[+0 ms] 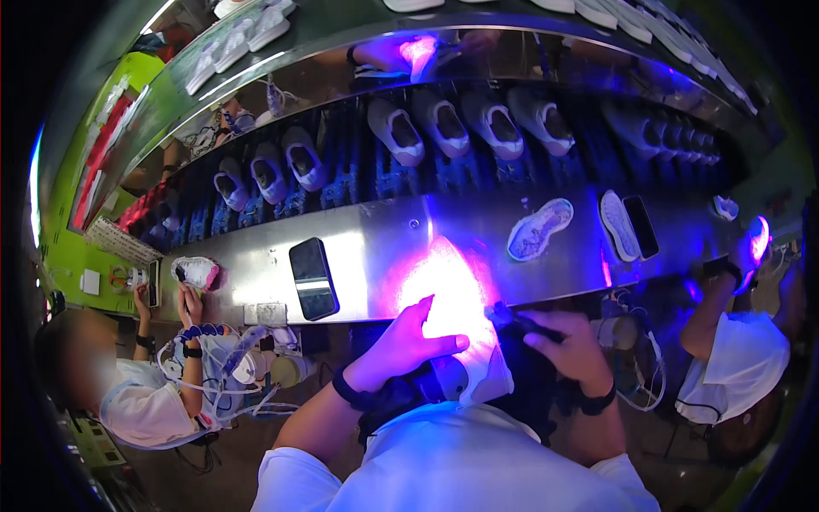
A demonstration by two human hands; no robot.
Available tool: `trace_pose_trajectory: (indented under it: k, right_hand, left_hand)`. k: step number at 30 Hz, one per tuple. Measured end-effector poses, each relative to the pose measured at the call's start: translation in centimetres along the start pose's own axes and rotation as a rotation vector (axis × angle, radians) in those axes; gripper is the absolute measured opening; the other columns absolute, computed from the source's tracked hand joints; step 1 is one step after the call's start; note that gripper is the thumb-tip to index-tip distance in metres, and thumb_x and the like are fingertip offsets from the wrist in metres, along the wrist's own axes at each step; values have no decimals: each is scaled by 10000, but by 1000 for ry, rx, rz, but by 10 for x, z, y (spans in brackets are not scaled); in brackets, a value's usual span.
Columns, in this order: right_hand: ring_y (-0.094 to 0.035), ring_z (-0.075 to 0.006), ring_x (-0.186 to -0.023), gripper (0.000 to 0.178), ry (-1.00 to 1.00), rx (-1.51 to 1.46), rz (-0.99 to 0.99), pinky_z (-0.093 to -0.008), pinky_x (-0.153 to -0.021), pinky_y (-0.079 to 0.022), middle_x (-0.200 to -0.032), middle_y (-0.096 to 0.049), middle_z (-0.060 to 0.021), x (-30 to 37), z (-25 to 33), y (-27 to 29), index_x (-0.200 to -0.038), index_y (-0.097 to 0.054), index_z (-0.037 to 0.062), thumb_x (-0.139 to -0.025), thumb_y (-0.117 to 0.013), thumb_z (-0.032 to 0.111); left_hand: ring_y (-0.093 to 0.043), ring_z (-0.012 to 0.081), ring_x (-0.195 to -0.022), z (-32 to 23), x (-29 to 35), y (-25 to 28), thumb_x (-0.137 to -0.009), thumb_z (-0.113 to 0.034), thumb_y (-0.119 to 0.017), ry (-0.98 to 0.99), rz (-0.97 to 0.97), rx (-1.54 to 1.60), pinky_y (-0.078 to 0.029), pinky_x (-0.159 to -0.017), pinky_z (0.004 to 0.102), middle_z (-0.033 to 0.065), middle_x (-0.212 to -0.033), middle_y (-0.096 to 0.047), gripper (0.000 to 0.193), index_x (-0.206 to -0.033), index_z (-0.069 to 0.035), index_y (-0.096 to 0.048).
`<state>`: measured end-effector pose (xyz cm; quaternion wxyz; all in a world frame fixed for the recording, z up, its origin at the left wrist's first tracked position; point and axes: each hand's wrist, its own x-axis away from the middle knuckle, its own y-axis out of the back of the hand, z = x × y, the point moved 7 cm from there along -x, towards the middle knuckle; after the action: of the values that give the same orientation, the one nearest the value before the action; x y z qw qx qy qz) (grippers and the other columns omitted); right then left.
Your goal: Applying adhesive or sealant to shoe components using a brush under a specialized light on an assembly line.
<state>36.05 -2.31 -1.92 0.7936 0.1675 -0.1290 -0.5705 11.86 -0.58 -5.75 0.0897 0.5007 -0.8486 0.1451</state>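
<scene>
A pale shoe (pixel 490 380) is in front of me at the bench's near edge, its upper part washed out by pink-white and violet light. My left hand (pixel 401 343) is closed on its left side, the thumb laid across it. My right hand (pixel 570 348) is closed around the dark handle of a brush-like tool (pixel 510 319); its head meets the shoe's right edge, though the glare hides the exact contact. On the bench beyond lie a shoe sole (pixel 539 229) and, further right, a second sole (pixel 618 224).
A black phone (pixel 314 280) lies left on the metal bench (pixel 363 247), another phone (pixel 641 227) at right. Several shoes (pixel 394 130) line a dark conveyor behind it. Co-workers sit at both sides: one handles a shoe (pixel 198 271) at left. Tubes and containers (pixel 290 369) hang below the bench.
</scene>
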Motion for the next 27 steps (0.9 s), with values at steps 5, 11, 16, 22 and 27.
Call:
trace_pose_trajectory:
  k: [5, 11, 16, 22, 27]
  right_hand:
    - [-722, -223, -1031, 405, -91, -15, -88, -331, -942, -534, -1137, -758, -155, -35, -22, 11, -1259, -701, 16, -873, -782, 106]
    - [-693, -166, -1003, 416, -215, -214, 122, -308, -934, -524, -1115, -764, -106, -9, -28, -18, -1283, -693, 26, -883, -779, 99]
    - [-647, -110, -827, 382, -145, -124, 175, -277, -778, -519, -918, -737, -57, 17, -9, -30, -1235, -717, 6, -859, -778, 38]
    - [-670, -226, -779, 421, -85, 148, 103, -319, -744, -524, -927, -731, -141, 34, 16, -64, -1243, -724, 72, -828, -792, 65]
    - [-570, -231, -642, 425, -57, 308, 58, -341, -621, -462, -769, -627, -118, 39, 39, -78, -1229, -736, 113, -811, -792, 61]
  left_hand:
    - [-589, 191, -1214, -5, -8, -14, -870, -241, -832, 57, -103, 44, -461, -1066, 368, 87, -1275, -649, 686, -1400, 53, -511]
    - [-596, 220, -1228, 5, 4, 14, -869, -267, -830, 36, -146, 44, -453, -1085, 392, 110, -1284, -651, 707, -1403, 63, -505]
    - [-578, 225, -1267, 6, 25, 36, -884, -254, -815, -64, -202, 77, -440, -1104, 393, 119, -1323, -629, 697, -1421, 46, -486]
    - [-583, 215, -1254, 31, 50, 66, -908, -223, -787, -102, -251, 114, -445, -1097, 387, 111, -1322, -621, 650, -1427, 20, -481]
    - [-569, 208, -1264, 48, 67, 77, -958, -240, -700, -87, -246, 317, -452, -1079, 367, 108, -1351, -594, 621, -1463, 25, -452]
